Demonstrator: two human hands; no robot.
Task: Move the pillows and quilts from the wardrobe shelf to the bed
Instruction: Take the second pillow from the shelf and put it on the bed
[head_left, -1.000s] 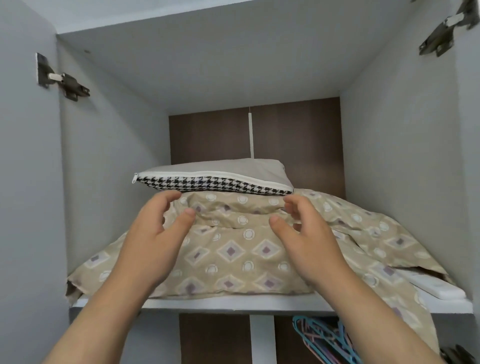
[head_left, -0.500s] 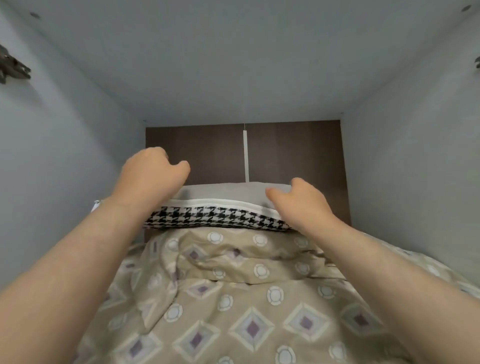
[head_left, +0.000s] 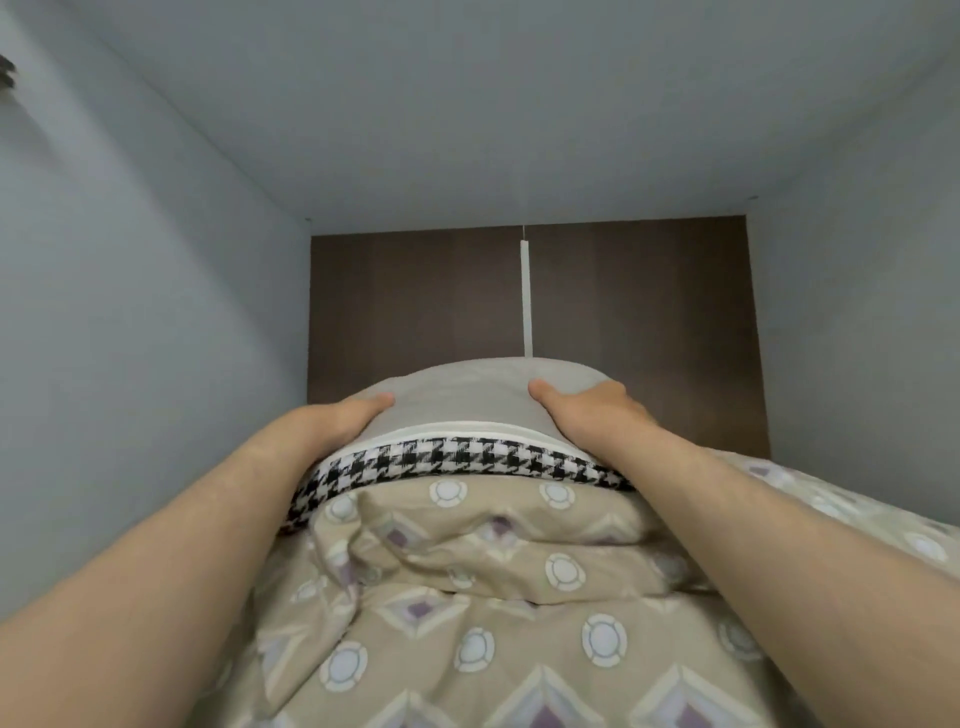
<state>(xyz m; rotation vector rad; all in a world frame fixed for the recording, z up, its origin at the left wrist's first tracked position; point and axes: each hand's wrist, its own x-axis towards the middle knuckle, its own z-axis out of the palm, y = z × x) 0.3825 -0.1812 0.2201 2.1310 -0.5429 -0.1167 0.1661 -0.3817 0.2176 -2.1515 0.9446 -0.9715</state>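
A grey pillow (head_left: 467, 395) with a black-and-white houndstooth underside and a white zip edge lies on top of a folded beige quilt (head_left: 483, 613) printed with diamonds and circles, inside the wardrobe compartment. My left hand (head_left: 337, 421) grips the pillow's left end, thumb on top and fingers hidden beneath. My right hand (head_left: 587, 410) grips its right end the same way. The pillow bulges upward between the two hands. The shelf board under the quilt is hidden.
Grey wardrobe side walls (head_left: 156, 322) stand close on both sides, with the ceiling panel (head_left: 467, 114) low above. A dark brown back panel (head_left: 639, 322) with a white centre strip closes the rear. A door hinge (head_left: 6, 70) shows at the far left edge.
Both hands reached deeper into the compartment, from hovering over the quilt to closing on the pillow's two ends. The pillow now bows upward between them, and the view has moved closer in.
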